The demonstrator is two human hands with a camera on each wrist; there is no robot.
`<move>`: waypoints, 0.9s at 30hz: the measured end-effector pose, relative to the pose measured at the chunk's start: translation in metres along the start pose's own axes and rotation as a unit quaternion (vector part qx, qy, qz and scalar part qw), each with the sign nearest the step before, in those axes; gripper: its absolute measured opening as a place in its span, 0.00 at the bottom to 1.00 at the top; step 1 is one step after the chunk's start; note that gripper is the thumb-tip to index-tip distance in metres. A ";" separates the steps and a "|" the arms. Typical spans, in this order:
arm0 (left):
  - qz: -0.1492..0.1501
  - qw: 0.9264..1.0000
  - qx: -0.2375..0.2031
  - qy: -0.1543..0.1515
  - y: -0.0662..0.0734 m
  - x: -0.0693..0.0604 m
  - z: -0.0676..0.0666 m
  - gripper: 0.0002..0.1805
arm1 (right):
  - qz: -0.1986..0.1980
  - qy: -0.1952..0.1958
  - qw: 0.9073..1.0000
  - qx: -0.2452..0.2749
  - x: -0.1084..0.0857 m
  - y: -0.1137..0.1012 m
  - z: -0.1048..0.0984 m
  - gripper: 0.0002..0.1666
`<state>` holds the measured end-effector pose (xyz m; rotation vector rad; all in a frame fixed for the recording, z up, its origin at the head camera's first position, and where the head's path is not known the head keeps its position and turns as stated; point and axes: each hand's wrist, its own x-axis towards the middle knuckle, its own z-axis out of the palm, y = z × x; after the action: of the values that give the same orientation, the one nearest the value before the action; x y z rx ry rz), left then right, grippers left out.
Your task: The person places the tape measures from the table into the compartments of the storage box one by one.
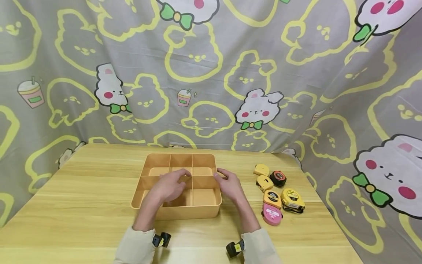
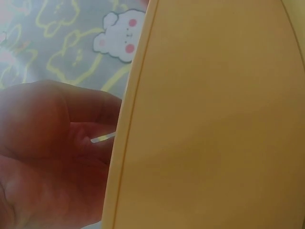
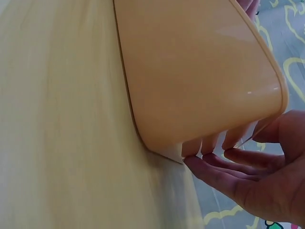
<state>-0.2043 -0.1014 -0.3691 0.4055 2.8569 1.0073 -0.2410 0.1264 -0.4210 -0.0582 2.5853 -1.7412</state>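
Tan-orange, round-cornered six-compartment box [image 1: 191,213] pinched at right rim [image 1: 220,196] by right hand [image 1: 230,186]; left hand [image 1: 169,187] over dividers [image 1: 192,192], can't tell its grip.

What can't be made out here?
Head view: part of the inside of the orange plastic divided box, behind the bare left hand.
Head view: lettering on the pink rounded tape measure, too small.
Left wrist view: most of that hand's fingertips, behind the box.
Right wrist view: the box's remainder, cut by the top edge.
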 end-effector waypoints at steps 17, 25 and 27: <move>0.011 0.999 -0.042 -0.013 0.011 0.006 0.020 0.19 | 0.034 -0.016 0.997 0.067 -0.002 0.011 -0.027 0.30; 0.011 0.999 -0.045 -0.010 0.011 0.005 0.018 0.19 | 0.035 -0.019 0.998 0.057 -0.002 0.011 -0.027 0.30; 0.012 0.999 -0.044 -0.008 0.011 0.005 0.016 0.19 | 0.036 -0.019 0.998 0.055 -0.003 0.010 -0.028 0.31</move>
<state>-0.2036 -0.0824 -0.3744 0.4407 2.7881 1.1227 -0.2389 0.1564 -0.4202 0.0043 2.4276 -1.8340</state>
